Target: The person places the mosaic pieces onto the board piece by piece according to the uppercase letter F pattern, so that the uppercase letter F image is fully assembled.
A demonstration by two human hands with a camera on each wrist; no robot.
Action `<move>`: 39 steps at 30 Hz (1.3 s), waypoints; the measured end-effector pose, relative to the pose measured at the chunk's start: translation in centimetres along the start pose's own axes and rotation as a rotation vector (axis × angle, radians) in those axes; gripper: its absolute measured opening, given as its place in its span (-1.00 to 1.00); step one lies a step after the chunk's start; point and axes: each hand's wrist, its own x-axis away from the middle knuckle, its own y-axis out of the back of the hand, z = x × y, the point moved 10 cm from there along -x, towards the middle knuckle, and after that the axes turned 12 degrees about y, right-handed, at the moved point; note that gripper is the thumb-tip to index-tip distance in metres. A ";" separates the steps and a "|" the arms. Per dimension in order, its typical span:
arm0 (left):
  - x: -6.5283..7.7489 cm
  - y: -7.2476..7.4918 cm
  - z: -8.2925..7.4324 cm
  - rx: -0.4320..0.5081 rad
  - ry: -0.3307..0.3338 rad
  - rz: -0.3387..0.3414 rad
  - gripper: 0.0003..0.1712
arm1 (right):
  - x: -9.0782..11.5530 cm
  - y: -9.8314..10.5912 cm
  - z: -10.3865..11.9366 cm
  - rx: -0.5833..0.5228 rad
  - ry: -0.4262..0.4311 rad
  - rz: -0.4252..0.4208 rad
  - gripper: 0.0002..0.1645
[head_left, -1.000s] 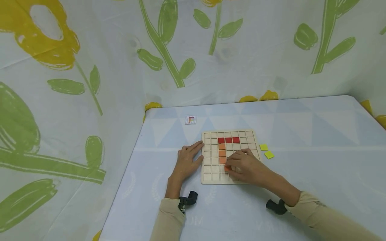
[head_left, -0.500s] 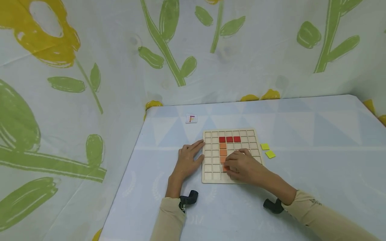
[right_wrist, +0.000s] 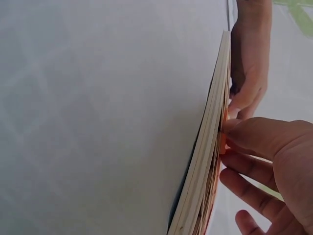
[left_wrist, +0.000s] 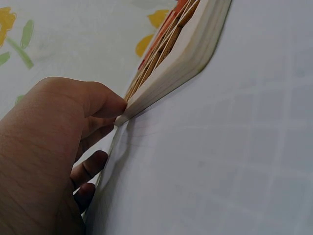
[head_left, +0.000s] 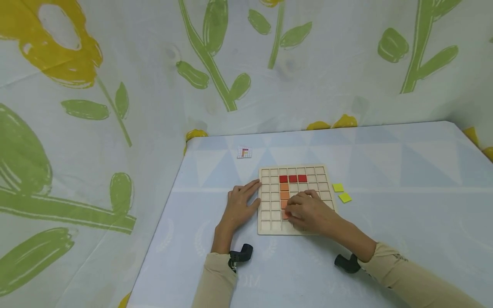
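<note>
A pale wooden grid board (head_left: 271, 224) lies on the table. Three red tiles (head_left: 292, 178) sit side by side in one of its upper rows. Below the leftmost red one runs a column of orange tiles (head_left: 284, 195). At the lower end of that column my right hand (head_left: 313, 216) pinches another orange tile (head_left: 285, 215) between thumb and fingers; in the right wrist view this tile (right_wrist: 223, 143) shows partly behind the thumb. My left hand (head_left: 239, 208) rests at the board's left edge, fingers extended, with thumb and fingertips touching it.
Two yellow tiles (head_left: 341, 193) lie just right of the board. A small card (head_left: 244, 152) printed with a coloured grid pattern lies beyond the board's upper left corner. Patterned cloth (head_left: 327, 85) hangs behind and left of the table (head_left: 404, 205).
The orange tile in my right hand has shifted slightly left, lining up under the orange column. The right hand moved with it. My left hand stays at the board's edge.
</note>
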 end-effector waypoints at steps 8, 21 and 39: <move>0.0 -0.1 0.1 -0.003 0.007 0.007 -0.39 | 0.1 0.5 0.4 -0.014 0.027 -0.031 -0.86; 0.1 0.1 -0.3 0.010 0.000 0.016 -0.39 | 2.8 1.9 -2.6 -0.010 -0.149 0.039 -0.80; 0.0 -0.3 0.1 -0.004 0.009 0.010 -0.39 | 7.5 5.7 -6.8 0.020 -0.247 -0.030 -0.72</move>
